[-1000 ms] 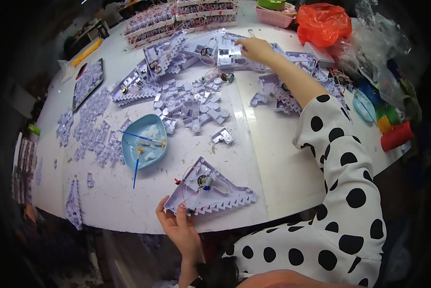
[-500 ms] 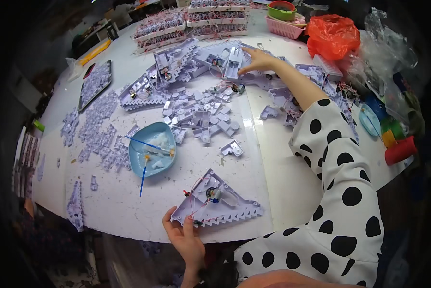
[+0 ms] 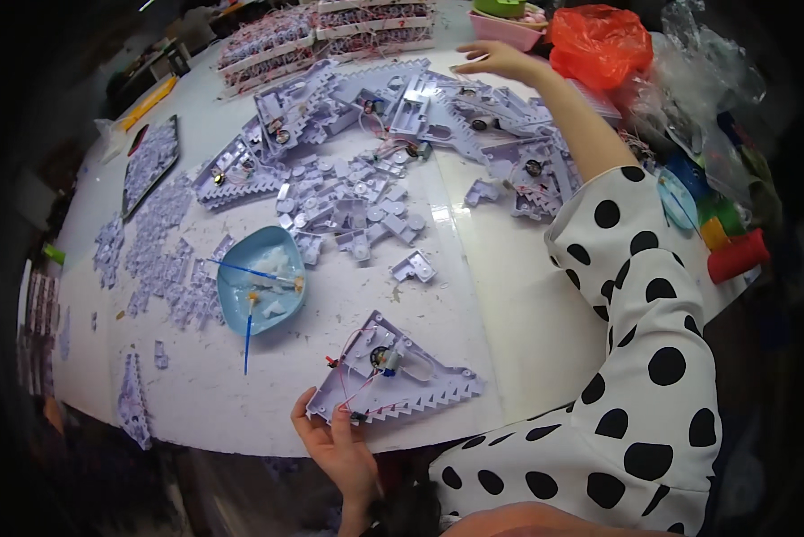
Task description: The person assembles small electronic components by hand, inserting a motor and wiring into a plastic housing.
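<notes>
My left hand (image 3: 339,447) grips the near left corner of a pale purple triangular plastic housing (image 3: 402,380), thumb on top. Inside the housing are a round black part, red and white wires and a small motor-like piece; one long edge is toothed. My right hand (image 3: 500,61) is stretched out at the far side with fingers apart and nothing visible in it. Just below it lies a heap of similar toothed housings (image 3: 447,121). Loose small plastic parts (image 3: 357,201) are piled in the middle of the table.
A light blue dish (image 3: 232,309) holds white paste and two blue-handled brushes. Wired assemblies (image 3: 375,31) are stacked in trays at the back. A red plastic bag (image 3: 599,45), a pink basket (image 3: 509,34) and a red spool (image 3: 738,257) stand to the right. A dark tray (image 3: 151,161) sits left.
My right hand has moved away from the housing parts, farther back and to the right. The left hand still holds the triangular housing. The whole view has shifted slightly.
</notes>
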`<action>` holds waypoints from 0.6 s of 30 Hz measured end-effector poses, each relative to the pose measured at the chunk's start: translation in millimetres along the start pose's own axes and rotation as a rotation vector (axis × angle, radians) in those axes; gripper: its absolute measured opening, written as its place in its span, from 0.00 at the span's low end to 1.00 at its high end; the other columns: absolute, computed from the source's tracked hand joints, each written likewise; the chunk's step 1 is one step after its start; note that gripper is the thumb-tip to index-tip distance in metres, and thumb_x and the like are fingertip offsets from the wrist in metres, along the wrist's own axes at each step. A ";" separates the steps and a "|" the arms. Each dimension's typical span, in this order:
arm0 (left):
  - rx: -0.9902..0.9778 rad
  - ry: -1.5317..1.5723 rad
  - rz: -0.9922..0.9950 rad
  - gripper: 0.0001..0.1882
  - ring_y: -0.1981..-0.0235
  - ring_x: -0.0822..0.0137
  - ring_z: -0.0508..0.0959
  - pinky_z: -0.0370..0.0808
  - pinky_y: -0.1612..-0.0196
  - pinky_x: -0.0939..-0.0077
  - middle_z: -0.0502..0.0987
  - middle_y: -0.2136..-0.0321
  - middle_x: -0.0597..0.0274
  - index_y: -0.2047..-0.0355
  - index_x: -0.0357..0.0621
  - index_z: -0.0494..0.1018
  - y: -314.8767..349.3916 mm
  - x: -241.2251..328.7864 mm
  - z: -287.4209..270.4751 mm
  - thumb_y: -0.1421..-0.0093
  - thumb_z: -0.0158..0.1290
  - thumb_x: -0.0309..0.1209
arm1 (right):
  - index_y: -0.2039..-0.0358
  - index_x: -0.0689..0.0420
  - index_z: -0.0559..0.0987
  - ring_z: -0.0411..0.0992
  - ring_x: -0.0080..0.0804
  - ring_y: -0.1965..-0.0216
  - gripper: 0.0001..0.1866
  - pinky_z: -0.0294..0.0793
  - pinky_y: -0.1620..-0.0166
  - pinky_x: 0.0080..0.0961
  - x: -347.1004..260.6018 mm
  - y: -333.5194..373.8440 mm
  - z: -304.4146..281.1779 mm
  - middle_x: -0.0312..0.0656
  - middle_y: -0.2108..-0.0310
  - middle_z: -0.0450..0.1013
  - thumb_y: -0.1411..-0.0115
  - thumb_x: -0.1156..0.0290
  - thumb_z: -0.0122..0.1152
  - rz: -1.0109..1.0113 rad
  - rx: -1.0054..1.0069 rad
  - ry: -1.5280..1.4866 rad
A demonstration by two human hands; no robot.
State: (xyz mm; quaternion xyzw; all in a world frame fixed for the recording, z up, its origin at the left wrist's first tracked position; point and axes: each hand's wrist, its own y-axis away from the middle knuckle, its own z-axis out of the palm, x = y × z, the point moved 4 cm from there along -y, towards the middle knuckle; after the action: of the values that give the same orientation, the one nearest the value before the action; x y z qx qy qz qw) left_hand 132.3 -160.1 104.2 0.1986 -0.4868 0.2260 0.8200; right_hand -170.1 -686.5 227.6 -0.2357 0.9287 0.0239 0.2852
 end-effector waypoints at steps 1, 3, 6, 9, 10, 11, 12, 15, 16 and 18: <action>-0.013 0.003 -0.009 0.23 0.54 0.71 0.74 0.73 0.50 0.77 0.71 0.53 0.59 0.39 0.41 0.59 0.6 -0.9 2.1 0.33 0.49 0.18 | 0.31 0.56 0.64 0.67 0.45 0.37 0.53 0.68 0.38 0.34 10.5 11.1 -15.8 0.58 0.36 0.65 0.49 0.39 0.72 0.013 0.006 0.006; 0.018 -0.023 -0.006 0.23 0.54 0.71 0.74 0.73 0.50 0.76 0.71 0.53 0.58 0.39 0.40 0.59 -0.6 -1.7 0.1 0.33 0.49 0.18 | 0.32 0.56 0.66 0.68 0.45 0.38 0.51 0.69 0.38 0.33 29.9 31.1 -33.8 0.57 0.36 0.66 0.49 0.40 0.72 0.263 -0.192 0.245; 0.031 -0.038 0.028 0.23 0.55 0.70 0.74 0.73 0.50 0.75 0.72 0.52 0.57 0.39 0.40 0.59 -1.4 -3.3 -1.2 0.32 0.49 0.19 | 0.35 0.56 0.70 0.69 0.44 0.39 0.47 0.69 0.38 0.33 15.7 89.7 -18.1 0.55 0.38 0.69 0.48 0.42 0.72 0.439 -0.326 0.449; 0.002 -0.035 0.033 0.22 0.54 0.69 0.74 0.72 0.49 0.73 0.72 0.52 0.57 0.39 0.40 0.59 -0.1 -2.1 -1.0 0.31 0.49 0.21 | 0.36 0.53 0.72 0.70 0.46 0.40 0.42 0.68 0.38 0.34 49.2 96.6 6.3 0.53 0.40 0.71 0.48 0.47 0.73 0.331 -0.326 0.483; -0.002 -0.035 0.032 0.22 0.54 0.69 0.74 0.72 0.49 0.73 0.72 0.52 0.57 0.39 0.40 0.59 -0.3 -1.7 -0.4 0.31 0.49 0.21 | 0.36 0.53 0.72 0.70 0.46 0.40 0.42 0.68 0.38 0.34 53.6 97.1 12.4 0.53 0.40 0.71 0.48 0.47 0.73 0.334 -0.324 0.483; -0.006 -0.054 0.035 0.21 0.54 0.69 0.74 0.72 0.49 0.73 0.72 0.51 0.56 0.39 0.40 0.59 -0.3 -0.8 0.8 0.31 0.49 0.22 | 0.36 0.50 0.73 0.71 0.46 0.41 0.40 0.69 0.39 0.34 54.6 95.0 18.7 0.54 0.40 0.71 0.48 0.50 0.73 0.275 -0.304 0.432; -0.010 -0.073 0.036 0.21 0.53 0.69 0.74 0.73 0.49 0.73 0.72 0.51 0.56 0.39 0.40 0.59 0.1 -0.1 2.0 0.31 0.48 0.22 | 0.36 0.48 0.73 0.71 0.47 0.42 0.39 0.69 0.39 0.35 56.8 94.9 22.4 0.54 0.41 0.72 0.47 0.52 0.72 0.216 -0.284 0.382; -0.006 -0.083 0.075 0.20 0.52 0.68 0.74 0.74 0.51 0.72 0.72 0.51 0.56 0.40 0.39 0.60 -2.4 -2.8 2.0 0.30 0.48 0.22 | 0.38 0.45 0.75 0.74 0.47 0.45 0.35 0.71 0.43 0.36 59.9 78.9 18.5 0.54 0.43 0.74 0.48 0.55 0.71 0.110 -0.268 0.352; 0.000 -0.091 0.078 0.20 0.52 0.68 0.74 0.74 0.51 0.72 0.72 0.51 0.56 0.40 0.39 0.60 -1.8 -2.5 0.3 0.30 0.48 0.22 | 0.39 0.46 0.76 0.75 0.47 0.47 0.34 0.72 0.44 0.36 46.6 74.6 25.1 0.53 0.45 0.75 0.47 0.56 0.70 0.102 -0.275 0.332; 0.041 -0.089 0.106 0.19 0.52 0.68 0.75 0.75 0.51 0.71 0.72 0.51 0.55 0.41 0.38 0.61 -0.8 -0.9 -1.9 0.30 0.48 0.22 | 0.41 0.48 0.78 0.77 0.46 0.50 0.30 0.74 0.45 0.37 46.2 68.3 27.0 0.52 0.50 0.78 0.46 0.57 0.69 0.141 -0.206 0.295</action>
State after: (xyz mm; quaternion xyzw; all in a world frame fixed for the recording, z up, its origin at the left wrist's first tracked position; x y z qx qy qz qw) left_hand 133.7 -159.9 102.6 0.1991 -0.5279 0.2701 0.7802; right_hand -220.5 -640.6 174.0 -0.1990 0.9673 0.1037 0.1180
